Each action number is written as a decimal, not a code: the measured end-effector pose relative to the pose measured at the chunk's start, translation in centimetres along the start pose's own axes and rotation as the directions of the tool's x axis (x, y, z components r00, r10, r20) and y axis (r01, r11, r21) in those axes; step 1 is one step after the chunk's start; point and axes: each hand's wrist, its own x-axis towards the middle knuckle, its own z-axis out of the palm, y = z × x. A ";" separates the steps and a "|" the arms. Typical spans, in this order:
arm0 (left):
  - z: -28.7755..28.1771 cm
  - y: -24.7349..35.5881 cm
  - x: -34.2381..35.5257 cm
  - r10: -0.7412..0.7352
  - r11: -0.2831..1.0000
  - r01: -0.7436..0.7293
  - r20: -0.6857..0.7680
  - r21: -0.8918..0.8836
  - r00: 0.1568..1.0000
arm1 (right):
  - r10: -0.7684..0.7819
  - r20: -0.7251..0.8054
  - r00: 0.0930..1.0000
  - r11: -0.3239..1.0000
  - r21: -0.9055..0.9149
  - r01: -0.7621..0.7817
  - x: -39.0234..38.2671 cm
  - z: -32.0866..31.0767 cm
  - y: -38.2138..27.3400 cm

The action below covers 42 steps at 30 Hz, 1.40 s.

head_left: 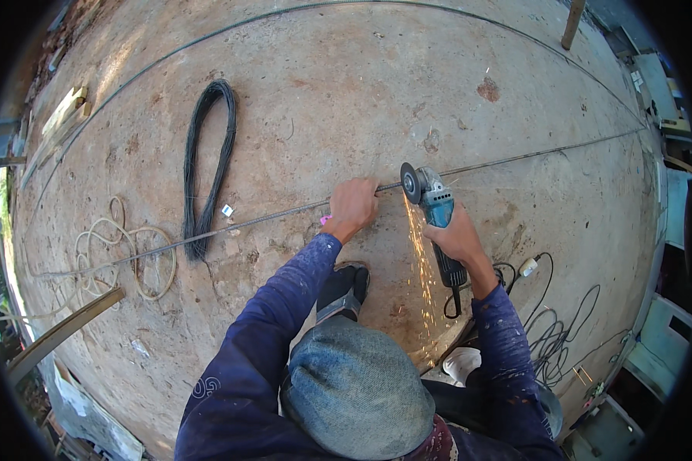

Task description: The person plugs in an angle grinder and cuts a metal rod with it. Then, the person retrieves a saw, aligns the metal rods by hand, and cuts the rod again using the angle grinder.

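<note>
A long steel rebar [284,209] lies across the concrete, slanting up toward the right. My left hand [354,206] is closed around it near the middle. In my right hand [457,235] is a teal and black angle grinder [438,201], gripped by its body. Its disc [410,183] meets the rebar just right of my left hand. Orange sparks [420,261] stream from that contact down toward my feet. A shod foot [344,290] stands just below my left hand.
A coil of dark tie wire [191,161] lies left, its lower end by the rebar. Pale hose [136,253] loops at far left. Black cable [550,346] tangles at right near a white plug connector [528,266]. Another long bar [231,29] arcs across the far floor.
</note>
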 end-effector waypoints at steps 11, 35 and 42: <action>-0.3 0.3 -0.2 0.029 0.999 -0.029 -0.026 -0.021 0.999 | -0.031 -0.012 0.999 0.999 0.020 0.031 -0.1 -0.3 -0.1; -0.1 0.2 -0.4 0.015 1.000 -0.015 -0.018 -0.020 1.000 | -0.045 -0.031 0.998 0.998 -0.038 0.044 0.1 -0.1 -0.2; -0.2 0.6 -0.4 -0.001 1.000 0.001 0.004 -0.014 1.000 | 0.014 -0.006 1.000 0.998 -0.068 -0.014 0.2 -0.3 -0.1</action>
